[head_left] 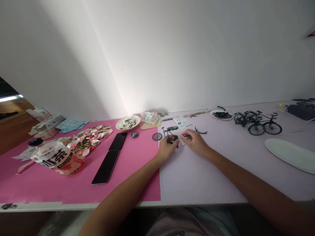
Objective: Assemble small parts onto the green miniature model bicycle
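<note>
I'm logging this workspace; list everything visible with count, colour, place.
wall: one, white, back
table: one, pink and lilac, below
cartons: several, white, left
packets: several, blue, left
bottle: one, clear and red, left
pieces: many, pink and white, left
phones: two, black, left
round object: one, dark, centre
plates: at least three, white, back, right
box: one, white, back
printed sheet: one, white, back
tape: one, yellow, back
curved parts: three, black, back
wheel: one, black, centre
model bicycles: at least two, dark, right
angular object: one, dark, right
bicycle frame: one, dark, centre
hands: two, bare, centre
</note>
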### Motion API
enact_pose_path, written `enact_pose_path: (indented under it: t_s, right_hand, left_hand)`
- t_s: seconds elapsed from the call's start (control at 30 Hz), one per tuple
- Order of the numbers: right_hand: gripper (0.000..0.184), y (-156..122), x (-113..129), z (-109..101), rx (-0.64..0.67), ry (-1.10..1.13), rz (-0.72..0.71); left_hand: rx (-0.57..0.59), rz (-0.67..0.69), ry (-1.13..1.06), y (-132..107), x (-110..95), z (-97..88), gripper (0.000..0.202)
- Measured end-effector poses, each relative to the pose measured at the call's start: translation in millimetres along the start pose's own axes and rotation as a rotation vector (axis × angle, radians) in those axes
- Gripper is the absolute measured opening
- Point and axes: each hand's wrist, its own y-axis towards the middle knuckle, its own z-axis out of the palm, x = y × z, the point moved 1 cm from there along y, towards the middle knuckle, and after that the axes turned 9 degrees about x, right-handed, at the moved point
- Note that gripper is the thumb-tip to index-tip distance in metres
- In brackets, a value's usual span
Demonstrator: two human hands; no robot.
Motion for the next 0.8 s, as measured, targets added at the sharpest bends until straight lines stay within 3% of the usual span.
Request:
enact_pose_path:
  t_s: [0.33,0.47,0.63,0.8]
  right_hand:
    - [0.012,-1,-1,-1,0.052,-0.131,-0.068]
    - [0.013,-3,0,-3,0.111,-0.172,-0.030]
    - [0.007,-4,3,-8,0.177,-0.175,0.031]
    - [0.013,-4,5,-9,0.205,-0.169,0.051]
  left_hand:
    - [0.013,0.060,0.131,0,4,0.8,0.031]
    - [0.006,0.131,0.184,0,9,0.5,0.028]
    - [-0.027,0.111,0.195,2,14,-1.0,0.030]
    - [-0.037,0.102,0.205,4,14,-3.3,0.029]
